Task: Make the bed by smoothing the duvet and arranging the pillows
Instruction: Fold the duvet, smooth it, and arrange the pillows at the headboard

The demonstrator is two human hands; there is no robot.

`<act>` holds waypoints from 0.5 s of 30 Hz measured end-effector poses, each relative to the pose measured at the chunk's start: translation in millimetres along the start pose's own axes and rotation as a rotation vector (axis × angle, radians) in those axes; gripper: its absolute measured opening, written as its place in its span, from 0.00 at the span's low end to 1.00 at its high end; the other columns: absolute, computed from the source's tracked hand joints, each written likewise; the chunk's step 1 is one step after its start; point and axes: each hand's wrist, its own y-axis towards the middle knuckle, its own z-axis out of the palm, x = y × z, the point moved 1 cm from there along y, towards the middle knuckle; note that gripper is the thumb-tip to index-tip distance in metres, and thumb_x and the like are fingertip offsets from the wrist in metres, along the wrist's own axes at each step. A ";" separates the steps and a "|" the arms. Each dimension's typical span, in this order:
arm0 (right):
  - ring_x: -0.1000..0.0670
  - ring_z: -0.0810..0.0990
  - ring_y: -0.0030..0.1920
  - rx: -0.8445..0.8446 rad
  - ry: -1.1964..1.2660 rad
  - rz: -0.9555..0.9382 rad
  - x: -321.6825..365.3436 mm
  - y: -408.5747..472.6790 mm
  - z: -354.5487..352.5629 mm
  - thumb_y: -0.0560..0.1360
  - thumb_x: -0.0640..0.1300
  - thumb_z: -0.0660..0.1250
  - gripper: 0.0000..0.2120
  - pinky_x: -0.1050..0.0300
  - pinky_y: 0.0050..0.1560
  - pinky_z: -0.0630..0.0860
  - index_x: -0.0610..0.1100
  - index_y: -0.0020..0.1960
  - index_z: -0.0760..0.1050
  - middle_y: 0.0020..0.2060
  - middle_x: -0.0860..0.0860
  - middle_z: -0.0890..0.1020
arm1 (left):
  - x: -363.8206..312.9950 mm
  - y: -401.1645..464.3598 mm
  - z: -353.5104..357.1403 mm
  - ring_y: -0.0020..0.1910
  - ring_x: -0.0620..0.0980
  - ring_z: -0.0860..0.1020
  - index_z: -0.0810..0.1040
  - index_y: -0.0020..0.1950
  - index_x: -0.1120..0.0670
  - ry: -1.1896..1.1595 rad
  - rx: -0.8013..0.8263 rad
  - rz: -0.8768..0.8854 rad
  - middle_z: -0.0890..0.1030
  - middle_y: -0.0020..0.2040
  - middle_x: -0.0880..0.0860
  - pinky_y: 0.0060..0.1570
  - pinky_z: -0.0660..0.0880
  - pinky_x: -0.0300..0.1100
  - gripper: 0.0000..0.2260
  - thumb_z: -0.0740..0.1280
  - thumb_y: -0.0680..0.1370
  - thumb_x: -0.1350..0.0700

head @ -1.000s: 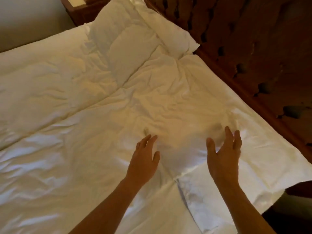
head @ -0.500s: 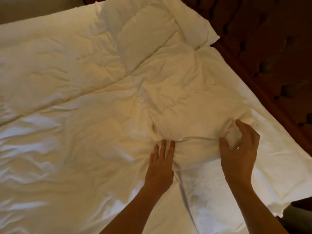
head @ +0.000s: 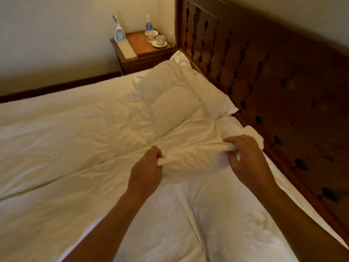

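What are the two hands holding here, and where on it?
Both the left hand and the right hand grip the white duvet at its bunched top edge, near the headboard.

Left hand (head: 146, 171), right hand (head: 247, 159): fingers curled.

Dim, warm yellowish indoor light throughout. Brightest on the crumpled white cotton duvet (head: 90, 133) at left and centre, with soft shadows in its creases. Deep shade over the dark carved wooden headboard (head: 273, 87) at right, detail largely lost. No glare. Slight softness overall; small wooden bedside table (head: 143, 52) at far left-centre blurred. Wide-angle bending of straight lines towards the edges.
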 end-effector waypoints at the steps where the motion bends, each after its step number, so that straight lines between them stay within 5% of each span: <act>1: 0.46 0.79 0.53 -0.022 -0.057 -0.034 7.1 16.1 -5.3 0.75 0.36 0.71 0.11 0.44 0.56 0.78 0.44 0.57 0.81 0.51 0.48 0.83 | -2.9 9.8 -11.8 0.42 0.56 0.78 0.70 0.52 0.50 0.021 -0.020 -0.007 0.78 0.44 0.49 0.38 0.68 0.45 0.13 0.63 0.72 0.65; 6: 0.46 0.75 0.49 -0.118 -0.301 -0.090 48.5 90.0 -26.8 0.77 0.51 0.69 0.08 0.49 0.47 0.69 0.49 0.52 0.83 0.43 0.52 0.85 | -11.6 51.7 -50.1 0.43 0.51 0.78 0.72 0.59 0.47 -0.088 -0.079 -0.026 0.78 0.46 0.46 0.38 0.69 0.42 0.18 0.61 0.73 0.64; 10: 0.47 0.75 0.53 -0.166 -0.297 -0.108 64.0 135.2 -23.7 0.78 0.54 0.68 0.11 0.48 0.55 0.65 0.49 0.51 0.83 0.44 0.52 0.85 | -45.6 73.6 -48.0 0.58 0.47 0.76 0.71 0.68 0.49 -0.113 -0.129 0.217 0.77 0.61 0.48 0.57 0.72 0.38 0.20 0.60 0.75 0.56; 13: 0.47 0.74 0.54 -0.189 -0.307 -0.137 67.5 166.8 -7.8 0.78 0.55 0.66 0.11 0.48 0.58 0.63 0.50 0.52 0.83 0.45 0.52 0.85 | -72.0 108.9 -38.8 0.53 0.46 0.78 0.70 0.68 0.48 -0.070 -0.171 0.248 0.79 0.59 0.48 0.50 0.74 0.38 0.19 0.60 0.80 0.43; 15: 0.48 0.73 0.54 -0.208 -0.337 -0.141 64.6 186.3 6.9 0.78 0.56 0.66 0.11 0.49 0.58 0.61 0.50 0.51 0.83 0.44 0.53 0.84 | -70.7 146.2 -35.1 0.48 0.48 0.81 0.73 0.65 0.49 -0.058 -0.193 0.261 0.82 0.54 0.49 0.45 0.74 0.37 0.15 0.61 0.82 0.44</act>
